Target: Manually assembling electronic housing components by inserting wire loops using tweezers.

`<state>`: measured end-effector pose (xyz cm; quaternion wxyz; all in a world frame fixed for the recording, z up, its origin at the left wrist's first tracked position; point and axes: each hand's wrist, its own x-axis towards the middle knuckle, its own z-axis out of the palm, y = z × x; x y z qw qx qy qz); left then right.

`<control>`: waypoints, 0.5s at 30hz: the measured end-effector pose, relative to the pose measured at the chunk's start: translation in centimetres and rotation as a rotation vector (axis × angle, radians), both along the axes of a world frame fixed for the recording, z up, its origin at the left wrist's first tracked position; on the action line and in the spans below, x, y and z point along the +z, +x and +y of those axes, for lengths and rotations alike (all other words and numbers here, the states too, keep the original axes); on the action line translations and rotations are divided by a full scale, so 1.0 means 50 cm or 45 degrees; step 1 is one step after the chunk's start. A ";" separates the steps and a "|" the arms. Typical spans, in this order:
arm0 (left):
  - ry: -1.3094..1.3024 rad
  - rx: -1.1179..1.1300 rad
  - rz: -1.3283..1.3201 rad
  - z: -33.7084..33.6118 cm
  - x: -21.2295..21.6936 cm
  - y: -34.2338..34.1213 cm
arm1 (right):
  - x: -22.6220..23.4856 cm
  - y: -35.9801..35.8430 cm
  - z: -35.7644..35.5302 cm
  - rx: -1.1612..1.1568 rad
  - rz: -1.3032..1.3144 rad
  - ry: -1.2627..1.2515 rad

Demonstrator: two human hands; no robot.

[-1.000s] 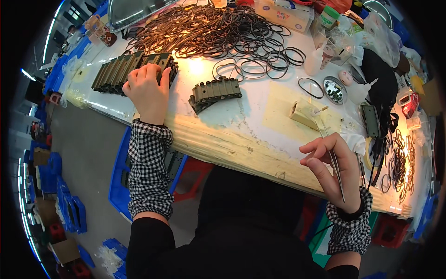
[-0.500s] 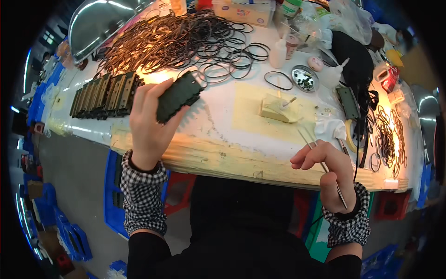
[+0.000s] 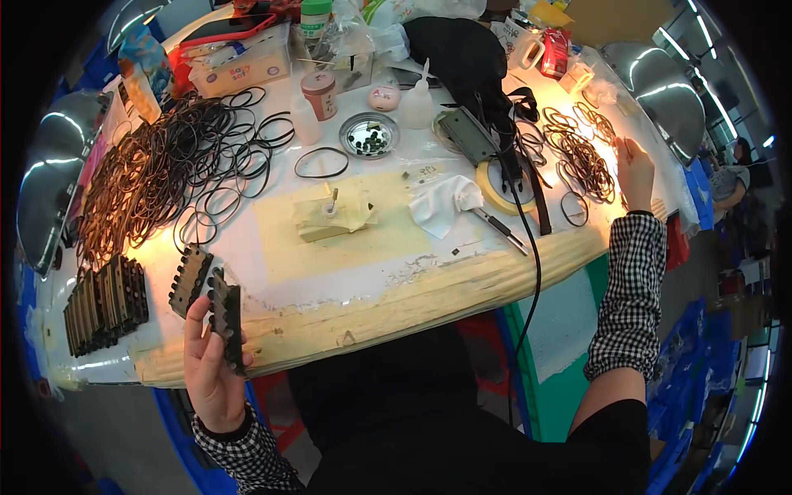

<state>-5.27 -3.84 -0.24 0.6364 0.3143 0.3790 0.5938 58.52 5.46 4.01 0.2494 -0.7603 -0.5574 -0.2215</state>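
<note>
My left hand [image 3: 213, 375] is closed around a dark block with toothed edges [image 3: 224, 318], tilted upright at the table's front left edge. Just beyond it a similar toothed block [image 3: 191, 280] rests on the table. To its left stands a row of similar dark and brass-toned blocks [image 3: 107, 305]. Far off to the right, my right hand [image 3: 635, 173] has its fingers pressed together beside a pile of thin black rings [image 3: 582, 153]. Whatever those fingers may hold is hidden.
A larger heap of black rings [image 3: 165, 165] covers the left side. Near the middle are a taped yellow block [image 3: 334, 216], a metal dish of small dark pieces [image 3: 369, 136], a white cloth [image 3: 445, 205], a tape roll [image 3: 503, 188] and a black cable [image 3: 538, 272]. Bottles stand behind.
The view has swung to the right. My right hand has moved from the front edge out to the right-hand ring pile; the tweezers seen in it earlier no longer show. My left hand's block has turned edge-on.
</note>
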 end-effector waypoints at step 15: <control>0.209 -0.087 -0.325 -0.033 -0.051 0.039 | -0.111 0.172 0.298 0.168 -0.201 -0.548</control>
